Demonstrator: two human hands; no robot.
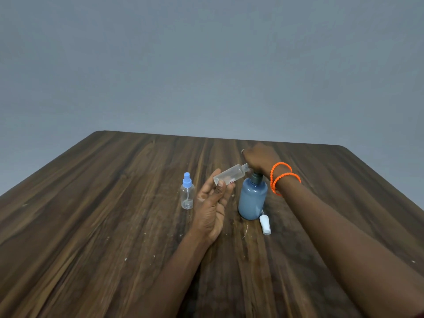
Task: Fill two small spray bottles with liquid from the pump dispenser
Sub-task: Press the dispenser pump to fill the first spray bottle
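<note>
At frame centre, the left hand [212, 203] is pinching a tilted uncapped bottle [229, 175] while the right hand [260, 159] is pressing the pump dispenser [252, 196]; misalignment would probably spill liquid.

a bare, plain indoor room, kind unclear: only a dark wood-grain counter [114, 203] against a blank grey-blue wall [206, 65]

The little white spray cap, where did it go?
In the head view, the small white spray cap lies on its side on the wooden table, right of centre, just in front of the blue pump dispenser bottle.
</note>
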